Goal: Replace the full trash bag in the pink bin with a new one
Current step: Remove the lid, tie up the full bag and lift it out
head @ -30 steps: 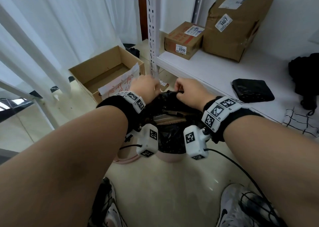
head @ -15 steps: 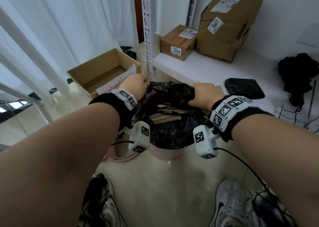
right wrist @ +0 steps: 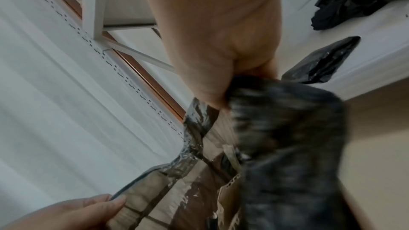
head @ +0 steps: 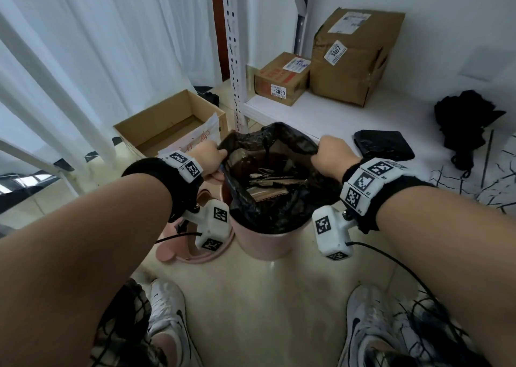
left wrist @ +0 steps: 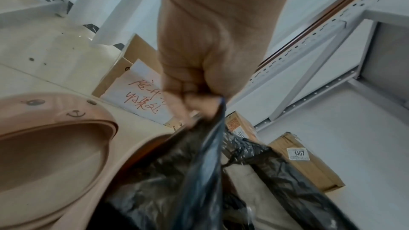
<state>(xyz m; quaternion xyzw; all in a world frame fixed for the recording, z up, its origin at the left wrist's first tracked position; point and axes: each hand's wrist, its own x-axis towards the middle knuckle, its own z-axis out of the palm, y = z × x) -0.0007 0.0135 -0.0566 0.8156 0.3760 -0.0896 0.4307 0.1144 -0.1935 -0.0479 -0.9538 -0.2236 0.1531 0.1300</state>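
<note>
Head view shows both hands closed tight on the rim of the black trash bag (head: 268, 210), one at each side, so the bag's mouth is stretched open between them. The left hand (head: 208, 158) has its fingers curled round the left edge of the rim; the left wrist view shows the plastic bunched in that fist. The right hand (head: 331, 154) clutches the right edge, and in the right wrist view the film is gathered under its curled fingers, though blurred.

The bag hangs below the hands and sits in the pink bin (head: 265, 242), its lower part draped over the bin's rim. Cardboard scraps (head: 269, 195) lie inside the bag. The bin stands on the floor (head: 268, 297), between the person's two shoes. Just left of it, touching the floor, lies the pink lid (head: 192, 250).

Beyond the left hand is an open cardboard box (head: 167, 123). Beyond the right hand a folded black bag (head: 384, 149) lies on the white shelf (head: 335, 115), near two sealed parcels at the back.
</note>
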